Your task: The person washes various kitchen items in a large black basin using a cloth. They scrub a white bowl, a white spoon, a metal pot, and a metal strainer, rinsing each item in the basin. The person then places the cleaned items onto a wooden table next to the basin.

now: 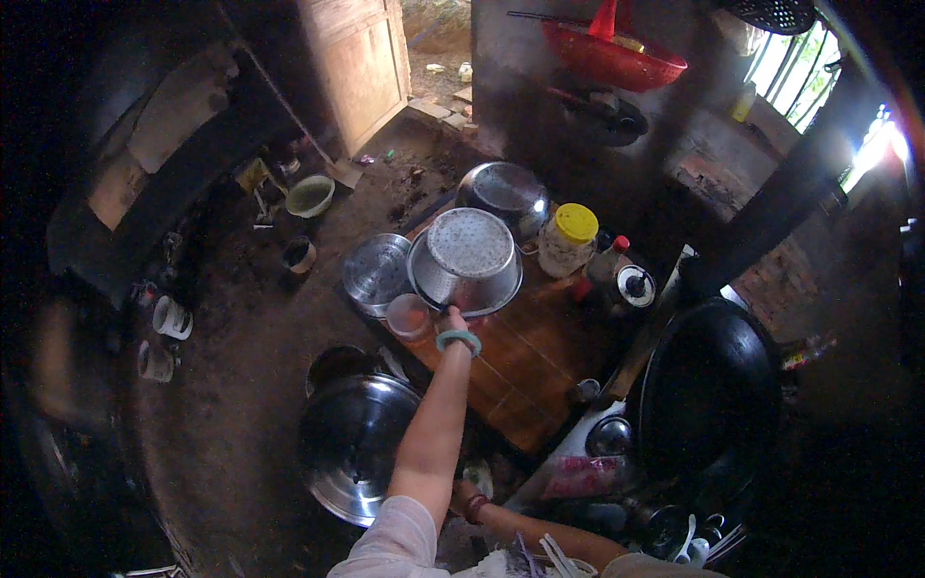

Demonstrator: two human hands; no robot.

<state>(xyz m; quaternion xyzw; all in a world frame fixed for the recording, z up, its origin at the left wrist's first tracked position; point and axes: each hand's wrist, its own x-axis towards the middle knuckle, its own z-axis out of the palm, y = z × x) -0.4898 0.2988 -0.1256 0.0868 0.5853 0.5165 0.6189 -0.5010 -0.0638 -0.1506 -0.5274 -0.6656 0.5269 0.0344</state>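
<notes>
My left hand (453,319), with a green bangle at the wrist, reaches forward to the near rim of an upturned metal basin (466,278). The fingers are mostly hidden against the rim and appear to grip it. Beside that hand stands a translucent plastic cup (408,318). A round metal lid or tray (377,271) lies left of the basin, and a shiny metal pot (502,195) sits behind it. Low in the view, my right hand (464,498) is close to a pale container (478,478). Shadow hides its fingers and whatever they may hold.
The brown tabletop (524,368) carries a yellow-lidded jar (567,242) and a red-capped bottle (613,253). A large metal-lidded pot (358,448) stands left of my arm. A big dark wok (712,404) is at right. A wooden door (368,79) stands ajar ahead.
</notes>
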